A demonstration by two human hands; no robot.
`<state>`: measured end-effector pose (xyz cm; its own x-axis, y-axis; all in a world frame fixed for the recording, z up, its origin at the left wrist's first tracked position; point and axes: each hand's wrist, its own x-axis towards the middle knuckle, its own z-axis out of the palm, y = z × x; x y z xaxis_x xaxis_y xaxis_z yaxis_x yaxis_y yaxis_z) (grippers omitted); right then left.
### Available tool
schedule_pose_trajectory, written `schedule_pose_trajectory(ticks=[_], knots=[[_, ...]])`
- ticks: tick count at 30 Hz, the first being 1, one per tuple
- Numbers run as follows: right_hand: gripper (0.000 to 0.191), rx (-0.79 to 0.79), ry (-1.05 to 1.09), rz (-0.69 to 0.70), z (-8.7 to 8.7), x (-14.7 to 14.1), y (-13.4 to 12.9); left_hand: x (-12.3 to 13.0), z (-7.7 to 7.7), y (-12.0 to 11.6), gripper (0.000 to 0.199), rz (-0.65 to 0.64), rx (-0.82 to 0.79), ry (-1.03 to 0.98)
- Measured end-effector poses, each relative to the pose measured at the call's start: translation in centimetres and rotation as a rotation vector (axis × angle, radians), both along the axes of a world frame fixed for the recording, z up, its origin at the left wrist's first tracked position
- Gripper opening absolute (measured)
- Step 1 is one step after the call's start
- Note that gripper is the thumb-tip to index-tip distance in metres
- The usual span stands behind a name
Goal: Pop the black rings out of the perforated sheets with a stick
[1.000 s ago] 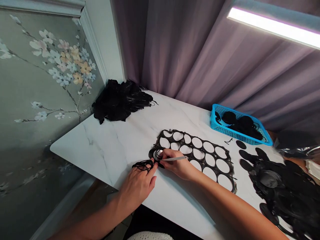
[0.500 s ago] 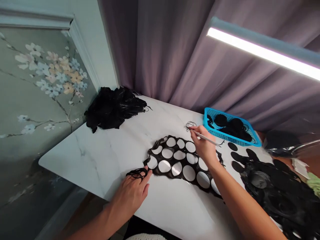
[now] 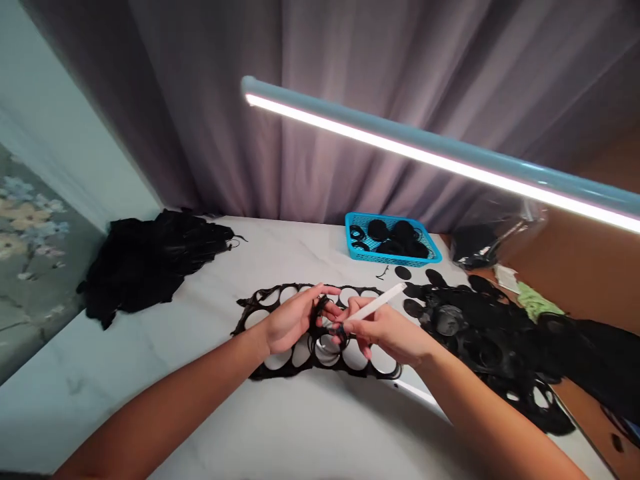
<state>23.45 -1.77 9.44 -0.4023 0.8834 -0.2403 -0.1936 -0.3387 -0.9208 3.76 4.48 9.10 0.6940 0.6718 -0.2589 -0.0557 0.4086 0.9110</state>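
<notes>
Black cord loops (image 3: 320, 313) (far from tabletop edge (image 3: 280, 217))

A home craft corner, seen from my remote station: floral wallpaper (image 3: 30, 227) and a mauve floor-length curtain (image 3: 320, 133) surround a white marble-look table (image 3: 280, 247). Above it runs an LED light tube (image 3: 430, 157). On the table I see a blue plastic basket (image 3: 350, 227) and heaps of black cut-out material (image 3: 480, 333).
</notes>
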Motion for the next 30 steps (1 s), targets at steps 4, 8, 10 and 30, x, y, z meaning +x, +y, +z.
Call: schedule_pose_trajectory(ticks=[4,8,10,30], knots=[[0.037,-0.003,0.029,-0.277,-0.9,3.5,0.6,4.5,-0.7,0.2,0.035,-0.095,-0.095,-0.058],[0.038,-0.055,0.082,-0.379,-2.4,6.2,-0.3,6.3,-1.2,0.2,0.035,-0.102,-0.218,-0.119],[0.038,-0.074,0.132,-0.396,-3.0,6.6,-0.8,6.5,-1.5,0.2,0.036,-0.107,-0.317,-0.17],[0.027,-0.217,0.297,-0.397,-2.9,6.8,-2.7,6.3,-1.6,-0.2,0.043,0.023,-0.672,-0.326]])
